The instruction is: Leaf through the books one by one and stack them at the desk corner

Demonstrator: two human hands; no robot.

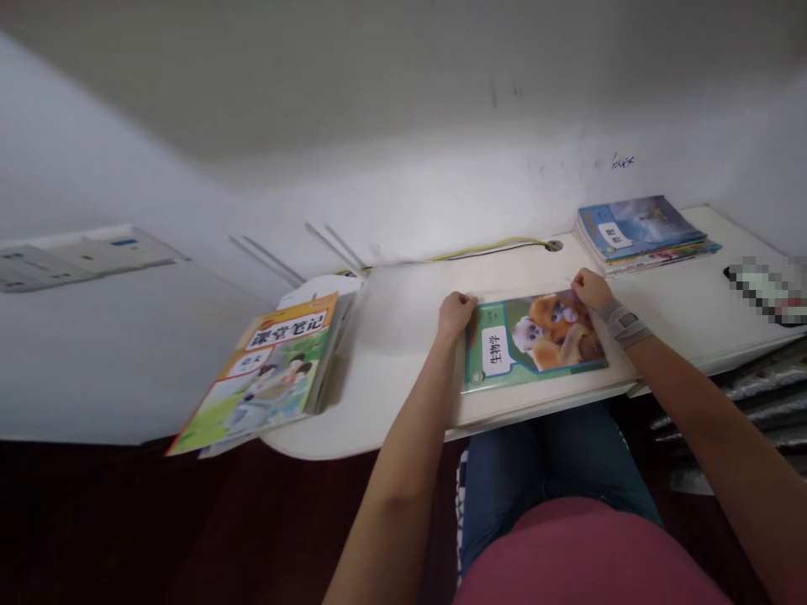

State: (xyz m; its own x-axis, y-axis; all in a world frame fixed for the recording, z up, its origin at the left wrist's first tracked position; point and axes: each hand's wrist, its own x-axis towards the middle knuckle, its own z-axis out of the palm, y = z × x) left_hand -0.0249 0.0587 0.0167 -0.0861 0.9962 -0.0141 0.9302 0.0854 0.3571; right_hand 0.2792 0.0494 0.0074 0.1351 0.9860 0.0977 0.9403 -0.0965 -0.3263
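A biology textbook (535,340), green with golden monkeys on its front, lies sideways on the white desk (403,361) before me. What looks like a clear plastic cover extends slightly past its edges. My left hand (457,314) is closed, pinching at the far left corner. At the far right corner my right hand (591,290) has its fingers closed on the edge; a grey band circles that wrist. Whether the fingertips grip the book itself or only the clear layer, I cannot tell.
A stack of textbooks (640,227) stands at the back right, near a phone (766,290). On the left, a pile of workbooks (265,370) overhangs the desk edge. A yellow cable (479,249) runs along the wall to a hole. A socket strip (88,256) is on the left wall.
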